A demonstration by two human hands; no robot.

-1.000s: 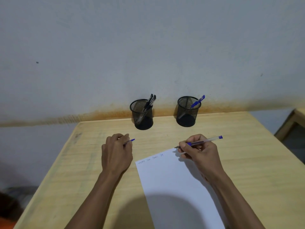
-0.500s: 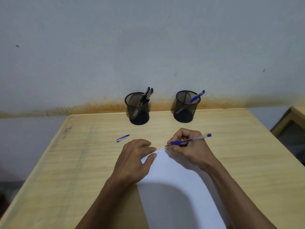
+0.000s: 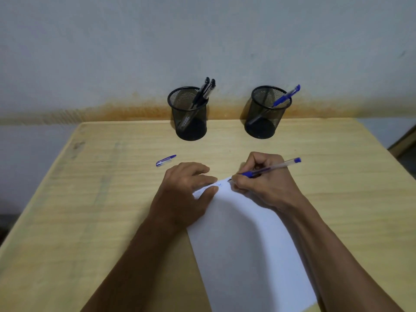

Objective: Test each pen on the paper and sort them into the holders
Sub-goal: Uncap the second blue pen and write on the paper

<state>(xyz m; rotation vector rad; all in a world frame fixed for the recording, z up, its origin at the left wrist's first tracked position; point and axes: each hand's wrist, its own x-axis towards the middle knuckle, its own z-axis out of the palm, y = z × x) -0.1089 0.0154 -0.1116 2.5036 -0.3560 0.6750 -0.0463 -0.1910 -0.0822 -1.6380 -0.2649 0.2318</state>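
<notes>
My right hand point(image 3: 265, 188) grips a clear blue pen point(image 3: 273, 168), its tip touching the top edge of the white paper point(image 3: 245, 244). My left hand point(image 3: 184, 194) lies flat with fingers spread, pressing the paper's top left corner. The pen's blue cap point(image 3: 165, 160) lies on the table just beyond my left hand. At the back stand two black mesh holders: the left holder point(image 3: 190, 113) has black pens, the right holder point(image 3: 265, 112) has one blue pen.
The wooden table point(image 3: 90, 199) butts against a grey wall with a rust-coloured stain along its base. Its left edge drops off to the floor. A piece of wooden furniture point(image 3: 405, 140) shows at the far right.
My left hand put the blue cap down on the table and moved right onto the paper's corner. My right hand shifted slightly with the pen tip at the paper's top edge.
</notes>
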